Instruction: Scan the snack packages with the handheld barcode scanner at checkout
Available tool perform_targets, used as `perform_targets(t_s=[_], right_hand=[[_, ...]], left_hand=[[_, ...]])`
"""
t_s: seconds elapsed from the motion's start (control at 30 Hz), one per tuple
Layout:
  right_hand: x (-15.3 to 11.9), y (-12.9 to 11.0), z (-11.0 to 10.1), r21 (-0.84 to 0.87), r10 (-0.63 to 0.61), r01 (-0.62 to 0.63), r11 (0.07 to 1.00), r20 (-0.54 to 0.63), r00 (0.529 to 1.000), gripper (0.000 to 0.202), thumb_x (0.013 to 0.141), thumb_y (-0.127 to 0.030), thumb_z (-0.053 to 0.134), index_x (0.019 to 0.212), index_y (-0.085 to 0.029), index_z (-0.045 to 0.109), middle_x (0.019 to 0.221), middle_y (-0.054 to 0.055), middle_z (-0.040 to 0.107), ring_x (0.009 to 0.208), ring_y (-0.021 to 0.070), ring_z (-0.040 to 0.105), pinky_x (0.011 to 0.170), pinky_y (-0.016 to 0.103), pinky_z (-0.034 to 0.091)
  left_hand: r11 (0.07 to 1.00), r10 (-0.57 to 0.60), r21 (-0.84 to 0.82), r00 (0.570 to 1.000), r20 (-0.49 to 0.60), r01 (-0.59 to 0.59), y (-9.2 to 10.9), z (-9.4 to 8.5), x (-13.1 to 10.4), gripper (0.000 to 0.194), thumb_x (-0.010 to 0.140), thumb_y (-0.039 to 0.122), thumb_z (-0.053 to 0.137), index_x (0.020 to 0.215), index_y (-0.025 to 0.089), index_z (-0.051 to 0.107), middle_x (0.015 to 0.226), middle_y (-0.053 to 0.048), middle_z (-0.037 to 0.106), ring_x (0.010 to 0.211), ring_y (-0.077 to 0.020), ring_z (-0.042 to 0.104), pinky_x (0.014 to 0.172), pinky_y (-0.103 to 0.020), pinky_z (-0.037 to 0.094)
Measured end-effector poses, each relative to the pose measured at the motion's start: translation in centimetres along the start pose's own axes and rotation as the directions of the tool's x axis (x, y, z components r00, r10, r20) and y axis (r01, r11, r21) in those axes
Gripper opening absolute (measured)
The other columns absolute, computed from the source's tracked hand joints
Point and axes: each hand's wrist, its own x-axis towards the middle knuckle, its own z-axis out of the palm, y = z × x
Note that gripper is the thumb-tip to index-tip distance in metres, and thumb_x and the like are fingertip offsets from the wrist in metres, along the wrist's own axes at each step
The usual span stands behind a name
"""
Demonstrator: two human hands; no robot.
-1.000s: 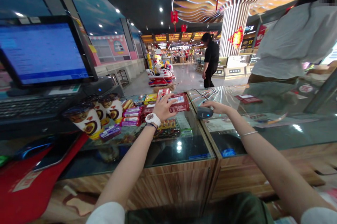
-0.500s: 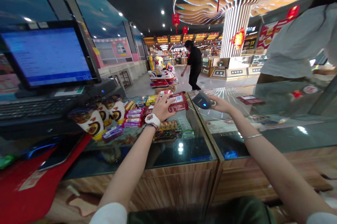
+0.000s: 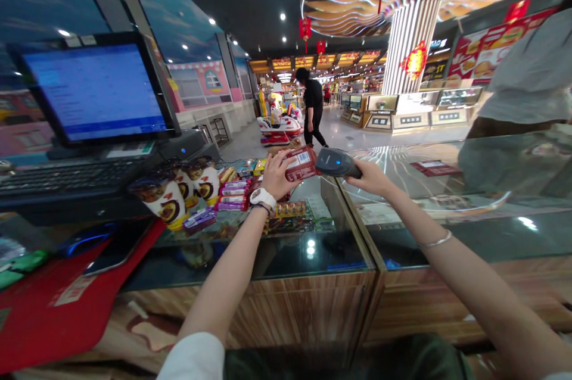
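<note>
Left hand (image 3: 276, 177), fingers partly spread, closed on a dark red packet (image 3: 304, 169) held above the glass-topped desk (image 3: 272, 261), its barcode label (image 3: 302, 157) exposed. Right hand (image 3: 374, 178), curled firmly round the grip of a scanner (image 3: 331, 161), whose nose lies at the packet's right edge (contact cannot be judged). Packet and scanner thus already appear paired; whether a reading has registered remains undetermined, the text on the monitor (image 3: 98, 91) being too blurred. Beside the left wrist, purple-wrapped packets (image 3: 232, 194) lie untouched, with printed cups (image 3: 167, 206) beyond them; a second red packet (image 3: 435, 168) rests apart, right of the scanner.
</note>
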Motion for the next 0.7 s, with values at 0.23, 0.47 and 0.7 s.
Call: perform_targets(t_s=[0.23, 0.47, 0.7], right_hand=[[-0.5, -2.4, 2.0, -0.206, 0.058, -0.041, 0.978, 0.073, 0.996, 0.034, 0.083, -0.035, 0.059, 0.113, -0.020, 0.065, 0.097, 0.009, 0.075, 0.089, 0.0293, 0.070, 0.070, 0.032, 0.047], [-0.5, -3.0, 2.1, -0.279, 0.125, -0.102, 0.955, 0.065, 0.990, 0.036, 0.086, -0.036, 0.058, 0.117, -0.019, 0.063, 0.096, 0.009, 0.076, 0.086, 0.0286, 0.070, 0.068, 0.030, 0.045], [-0.5, -2.9, 1.9, -0.254, 0.125, -0.106, 0.961, 0.061, 0.990, 0.040, 0.087, -0.037, 0.057, 0.122, -0.018, 0.060, 0.099, 0.010, 0.076, 0.087, 0.0302, 0.071, 0.069, 0.032, 0.045]], left_hand=[[0.999, 0.038, 0.028, 0.999, 0.025, -0.039, -0.3, -0.5, -0.1, 0.053, 0.074, 0.035, 0.076, 0.123, 0.023, 0.059, 0.148, -0.011, 0.052, 0.142, -0.0318, 0.042, 0.122, -0.060, 0.019], [0.999, 0.032, 0.014, 0.999, 0.034, -0.032, -0.4, -0.2, -0.2, 0.055, 0.072, 0.035, 0.078, 0.122, 0.022, 0.061, 0.147, -0.013, 0.053, 0.141, -0.0331, 0.044, 0.122, -0.060, 0.018], [1.000, 0.024, 0.003, 0.999, 0.042, -0.024, -0.5, -0.2, -0.2, 0.055, 0.070, 0.035, 0.080, 0.121, 0.022, 0.061, 0.145, -0.013, 0.054, 0.140, -0.0335, 0.045, 0.122, -0.062, 0.018]])
